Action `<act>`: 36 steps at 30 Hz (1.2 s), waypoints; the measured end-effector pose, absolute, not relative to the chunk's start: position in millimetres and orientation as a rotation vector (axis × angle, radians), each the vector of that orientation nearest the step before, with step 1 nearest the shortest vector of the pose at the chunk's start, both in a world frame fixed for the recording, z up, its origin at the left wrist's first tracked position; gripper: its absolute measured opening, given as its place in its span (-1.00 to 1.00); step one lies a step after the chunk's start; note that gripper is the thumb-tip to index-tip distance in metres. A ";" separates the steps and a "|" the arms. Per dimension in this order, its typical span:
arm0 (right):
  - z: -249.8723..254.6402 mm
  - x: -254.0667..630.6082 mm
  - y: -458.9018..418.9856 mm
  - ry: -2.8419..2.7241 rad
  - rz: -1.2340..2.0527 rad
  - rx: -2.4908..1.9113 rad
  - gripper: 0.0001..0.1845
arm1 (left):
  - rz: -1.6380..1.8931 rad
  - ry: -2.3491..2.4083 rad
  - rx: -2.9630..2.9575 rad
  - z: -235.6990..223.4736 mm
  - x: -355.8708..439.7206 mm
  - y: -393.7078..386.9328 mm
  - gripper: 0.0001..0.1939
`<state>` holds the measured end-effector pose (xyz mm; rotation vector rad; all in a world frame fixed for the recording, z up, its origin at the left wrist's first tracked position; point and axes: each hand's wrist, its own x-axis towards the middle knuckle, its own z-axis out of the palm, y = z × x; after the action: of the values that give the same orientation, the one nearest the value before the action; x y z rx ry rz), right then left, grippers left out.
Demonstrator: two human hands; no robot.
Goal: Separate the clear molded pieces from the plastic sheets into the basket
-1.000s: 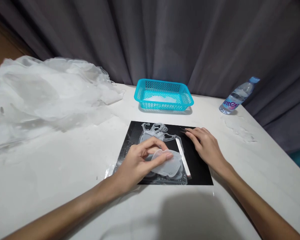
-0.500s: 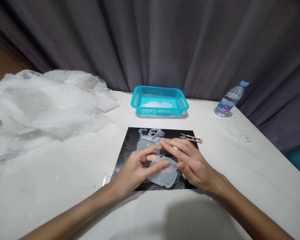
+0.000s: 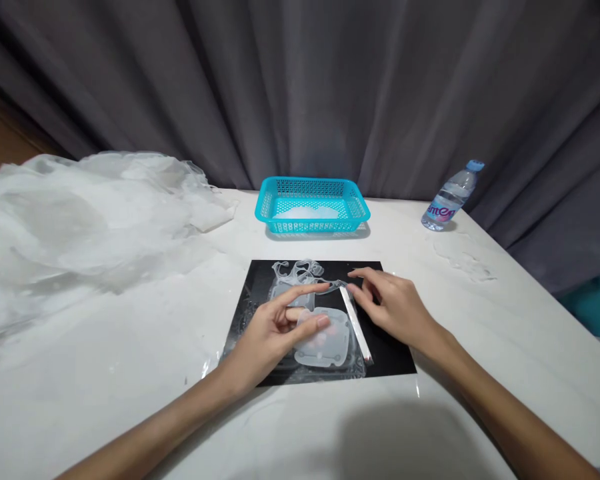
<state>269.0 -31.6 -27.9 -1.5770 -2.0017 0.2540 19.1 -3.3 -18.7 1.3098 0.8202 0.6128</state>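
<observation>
Facing up, frosted piece in left fingers, white strip slanting alongside

The flat piece looks like bendy plastic, cloudy, matt and smooth. The strip is smooth and shiny. The scraps look like thin, see-through plastic. The mat is smooth. The basket is glossy plastic full of holes. The bottle is clear, shiny plastic. The table is smooth and a bit glossy. The curtain is matt cloth. The heap is thin, cloudy and crinkly.
</observation>
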 end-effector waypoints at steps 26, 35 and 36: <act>7.8 279.9 -42.7 -2.032 0.676 -1.325 -0.74 | 0.638 0.823 1.428 -16.6 19.6 -7.0 -0.57; 1.0 261.4 -45.3 -1.975 0.892 -1.223 -0.80 | 0.612 0.815 1.457 -17.1 19.2 -6.1 -0.72; 0.1 259.4 -45.4 -1.956 0.921 -1.212 -0.80 | 0.613 0.808 1.439 -16.8 19.5 -6.2 -0.72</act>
<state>259.4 -45.4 0.1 -1.2116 -1.9563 0.9207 19.5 -6.2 -16.8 1.4392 0.8077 0.6128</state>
